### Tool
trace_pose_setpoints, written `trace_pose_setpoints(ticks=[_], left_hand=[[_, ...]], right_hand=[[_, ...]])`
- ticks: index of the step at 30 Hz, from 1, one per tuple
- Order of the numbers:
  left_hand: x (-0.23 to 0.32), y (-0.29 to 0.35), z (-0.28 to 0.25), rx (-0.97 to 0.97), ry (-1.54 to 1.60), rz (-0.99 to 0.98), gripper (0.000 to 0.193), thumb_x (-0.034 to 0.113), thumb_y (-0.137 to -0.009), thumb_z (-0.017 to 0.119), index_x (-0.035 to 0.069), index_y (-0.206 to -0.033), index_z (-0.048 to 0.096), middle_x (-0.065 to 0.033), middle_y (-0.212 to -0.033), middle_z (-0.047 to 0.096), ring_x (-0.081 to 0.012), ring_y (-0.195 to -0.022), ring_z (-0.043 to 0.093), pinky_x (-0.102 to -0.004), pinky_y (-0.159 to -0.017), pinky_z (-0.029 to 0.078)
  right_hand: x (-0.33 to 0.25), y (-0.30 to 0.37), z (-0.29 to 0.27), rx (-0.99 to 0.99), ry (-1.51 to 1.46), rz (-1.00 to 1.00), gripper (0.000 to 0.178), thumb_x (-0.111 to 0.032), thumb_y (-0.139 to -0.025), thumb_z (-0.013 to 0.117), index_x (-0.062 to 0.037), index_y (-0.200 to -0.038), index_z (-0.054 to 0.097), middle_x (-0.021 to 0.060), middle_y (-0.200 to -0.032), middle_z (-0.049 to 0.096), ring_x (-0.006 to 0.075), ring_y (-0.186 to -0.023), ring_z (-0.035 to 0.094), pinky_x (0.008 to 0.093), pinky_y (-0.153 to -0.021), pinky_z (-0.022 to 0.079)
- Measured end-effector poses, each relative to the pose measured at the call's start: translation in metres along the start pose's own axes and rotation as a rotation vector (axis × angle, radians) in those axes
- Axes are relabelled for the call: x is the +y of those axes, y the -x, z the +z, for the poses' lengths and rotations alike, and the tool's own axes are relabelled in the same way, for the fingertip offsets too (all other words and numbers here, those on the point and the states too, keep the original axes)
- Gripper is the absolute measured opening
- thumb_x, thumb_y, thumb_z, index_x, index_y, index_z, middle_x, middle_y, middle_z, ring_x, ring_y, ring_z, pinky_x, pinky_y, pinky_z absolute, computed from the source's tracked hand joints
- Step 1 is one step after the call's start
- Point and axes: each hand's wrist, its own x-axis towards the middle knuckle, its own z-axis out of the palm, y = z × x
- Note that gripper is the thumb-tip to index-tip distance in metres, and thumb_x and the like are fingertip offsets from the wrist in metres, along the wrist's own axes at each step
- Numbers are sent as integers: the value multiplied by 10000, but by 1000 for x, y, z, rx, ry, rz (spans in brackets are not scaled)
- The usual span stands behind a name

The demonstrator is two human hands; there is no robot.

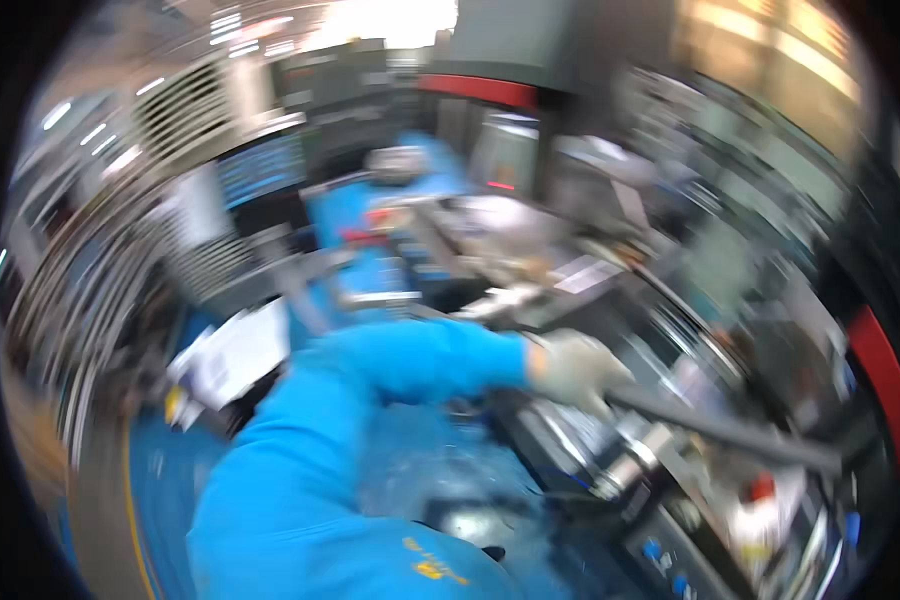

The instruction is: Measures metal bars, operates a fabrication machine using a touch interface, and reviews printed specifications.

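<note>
A bar (730, 430) runs rightward from the left hand (575, 370), which grips its near end. Below the bar, just nearer the body than the hand, lies a cylinder (632, 464). Papers (238, 350) lie well to the hand's left; a screen (260, 170) stands behind them, farther ahead.
</note>
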Motion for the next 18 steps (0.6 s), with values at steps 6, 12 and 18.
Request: trace_pose_setpoints(ticks=[6,12,18], left_hand=[[29,171,115,200,166,-220,312,363,-744,736,130,-936,655,-42,-734,700,-286,-729,666,-424,-733,526],[44,336,281,194,542,-518,334,448,-788,743,144,-907,672,-47,-804,709,-289,-765,658,-441,-753,508],[113,477,422,277,659,-983,508,619,-869,618,124,-941,709,-62,-806,714,-307,-756,660,-438,-726,521]], right_hand=[[-1,15,15,230,-79,6,525,-206,-820,550,5,-1298,594,235,-1267,614,427,-1196,557,501,-1064,415],[-9,27,11,382,-90,-157,560,-199,-795,576,18,-1311,573,246,-1249,618,434,-1167,565,502,-1051,420],[34,35,40,314,-170,-254,598,-209,-751,618,27,-1298,568,256,-1201,633,438,-1137,571,504,-1032,426]])
